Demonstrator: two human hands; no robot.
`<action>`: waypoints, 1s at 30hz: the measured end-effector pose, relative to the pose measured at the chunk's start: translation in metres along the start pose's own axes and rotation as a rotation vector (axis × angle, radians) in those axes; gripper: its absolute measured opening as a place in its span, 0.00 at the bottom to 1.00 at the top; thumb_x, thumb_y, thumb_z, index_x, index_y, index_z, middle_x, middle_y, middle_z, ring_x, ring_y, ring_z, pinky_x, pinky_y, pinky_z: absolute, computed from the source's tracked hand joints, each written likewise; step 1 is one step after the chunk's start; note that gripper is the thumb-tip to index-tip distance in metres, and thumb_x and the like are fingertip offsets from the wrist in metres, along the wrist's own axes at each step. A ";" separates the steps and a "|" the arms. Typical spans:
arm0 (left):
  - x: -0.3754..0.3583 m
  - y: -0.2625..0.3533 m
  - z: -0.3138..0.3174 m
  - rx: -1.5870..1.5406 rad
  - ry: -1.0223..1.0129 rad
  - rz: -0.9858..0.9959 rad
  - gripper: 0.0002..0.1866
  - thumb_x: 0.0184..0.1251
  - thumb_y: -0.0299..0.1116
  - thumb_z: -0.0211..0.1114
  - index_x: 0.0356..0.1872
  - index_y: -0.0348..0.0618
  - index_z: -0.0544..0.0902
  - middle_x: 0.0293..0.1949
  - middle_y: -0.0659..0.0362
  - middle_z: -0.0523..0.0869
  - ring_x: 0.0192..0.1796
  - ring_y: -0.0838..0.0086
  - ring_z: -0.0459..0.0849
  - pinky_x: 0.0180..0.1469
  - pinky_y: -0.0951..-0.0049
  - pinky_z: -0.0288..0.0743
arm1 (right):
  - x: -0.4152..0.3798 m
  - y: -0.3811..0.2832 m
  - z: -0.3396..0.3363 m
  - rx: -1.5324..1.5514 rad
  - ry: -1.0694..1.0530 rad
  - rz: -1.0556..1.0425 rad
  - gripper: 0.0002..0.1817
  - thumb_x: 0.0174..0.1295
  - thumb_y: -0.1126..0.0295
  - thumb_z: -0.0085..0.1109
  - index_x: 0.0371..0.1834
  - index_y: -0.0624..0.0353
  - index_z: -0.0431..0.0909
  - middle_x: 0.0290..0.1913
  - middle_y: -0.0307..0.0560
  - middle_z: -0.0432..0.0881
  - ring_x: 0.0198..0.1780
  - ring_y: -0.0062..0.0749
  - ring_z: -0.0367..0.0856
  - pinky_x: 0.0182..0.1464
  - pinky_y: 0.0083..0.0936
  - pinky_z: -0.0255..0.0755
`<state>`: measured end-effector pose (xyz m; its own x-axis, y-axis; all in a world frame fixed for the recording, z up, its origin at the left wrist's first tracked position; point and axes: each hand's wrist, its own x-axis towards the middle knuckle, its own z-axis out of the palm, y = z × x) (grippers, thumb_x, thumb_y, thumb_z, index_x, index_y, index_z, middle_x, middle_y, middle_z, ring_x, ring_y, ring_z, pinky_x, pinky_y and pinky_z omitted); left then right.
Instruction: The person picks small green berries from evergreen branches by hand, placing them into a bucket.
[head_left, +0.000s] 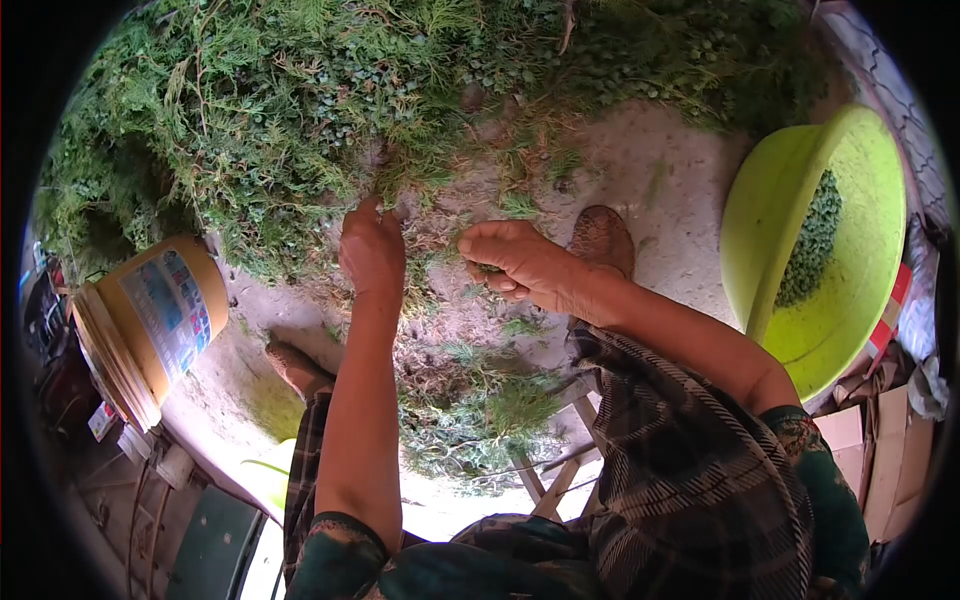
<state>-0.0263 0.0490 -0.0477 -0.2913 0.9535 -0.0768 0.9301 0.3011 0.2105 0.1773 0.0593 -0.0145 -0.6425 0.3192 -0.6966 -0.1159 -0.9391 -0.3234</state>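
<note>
A large heap of green conifer branches [300, 110], dotted with small round green cones, spreads across the far side of the floor. At its near edge is my left hand [372, 250], fingers closed and pointing at the branches; what they grip is hidden. To the right, apart from it, my right hand [515, 262] is curled closed over the floor. A bit of green shows beneath its fingers, too small to name. Loose clippings [480, 400] lie between my feet. A lime-green tub [745, 225] on the right holds a mass of small green cones [812, 240].
On the left stands a tan bucket [205, 290] with a picture label. My shoes [602, 240] rest on the concrete floor [670, 180]. Cardboard [885, 460] lies at the lower right, and wooden stool legs [560, 485] show below me.
</note>
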 end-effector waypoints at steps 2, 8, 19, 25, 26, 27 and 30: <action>0.004 -0.002 0.003 -0.062 -0.093 -0.164 0.09 0.59 0.32 0.61 0.38 0.40 0.81 0.34 0.49 0.85 0.34 0.56 0.84 0.37 0.62 0.75 | -0.002 0.000 -0.001 -0.016 0.002 -0.009 0.10 0.64 0.62 0.56 0.40 0.57 0.74 0.26 0.38 0.74 0.17 0.11 0.60 0.14 0.12 0.49; 0.006 -0.021 0.010 -0.225 -0.095 -0.198 0.09 0.56 0.32 0.62 0.38 0.44 0.79 0.28 0.48 0.84 0.33 0.53 0.83 0.35 0.59 0.75 | -0.001 0.000 -0.001 -0.001 0.023 0.019 0.10 0.64 0.62 0.56 0.40 0.57 0.75 0.26 0.37 0.74 0.18 0.11 0.60 0.15 0.13 0.50; -0.038 0.035 -0.049 -1.581 -0.549 -0.774 0.10 0.64 0.33 0.59 0.43 0.39 0.78 0.28 0.63 0.80 0.29 0.80 0.77 0.30 0.80 0.71 | 0.002 0.005 -0.002 -0.021 -0.005 -0.024 0.13 0.60 0.59 0.61 0.38 0.57 0.75 0.25 0.36 0.73 0.17 0.11 0.60 0.14 0.12 0.49; -0.050 0.036 -0.047 -1.303 -0.659 -0.483 0.08 0.63 0.31 0.64 0.41 0.42 0.78 0.33 0.63 0.80 0.33 0.81 0.77 0.32 0.81 0.72 | 0.001 0.005 -0.002 -0.013 0.039 -0.004 0.11 0.59 0.61 0.61 0.34 0.57 0.74 0.24 0.36 0.72 0.17 0.11 0.60 0.15 0.13 0.48; -0.051 0.034 -0.046 -1.368 -0.659 -0.535 0.08 0.63 0.29 0.63 0.41 0.42 0.78 0.34 0.63 0.81 0.34 0.80 0.78 0.32 0.81 0.73 | 0.000 0.004 -0.002 -0.017 0.034 0.004 0.10 0.59 0.63 0.60 0.32 0.56 0.74 0.24 0.35 0.72 0.17 0.11 0.60 0.15 0.13 0.48; -0.052 0.033 -0.044 -1.369 -0.658 -0.536 0.08 0.63 0.29 0.63 0.41 0.42 0.78 0.34 0.63 0.81 0.34 0.80 0.78 0.32 0.81 0.73 | 0.000 0.003 -0.001 -0.018 0.034 0.005 0.10 0.59 0.63 0.60 0.32 0.56 0.74 0.24 0.35 0.72 0.17 0.11 0.60 0.15 0.13 0.48; -0.054 0.026 -0.041 -1.671 -0.583 -0.736 0.06 0.64 0.28 0.61 0.40 0.41 0.77 0.35 0.61 0.81 0.35 0.79 0.79 0.33 0.80 0.74 | -0.002 0.000 0.002 -0.020 -0.034 -0.032 0.08 0.59 0.65 0.58 0.31 0.56 0.73 0.23 0.34 0.72 0.17 0.11 0.60 0.16 0.13 0.48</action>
<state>0.0040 0.0058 0.0022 -0.0393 0.6378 -0.7692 -0.5573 0.6250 0.5467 0.1772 0.0591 -0.0123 -0.6640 0.3439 -0.6639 -0.1217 -0.9258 -0.3579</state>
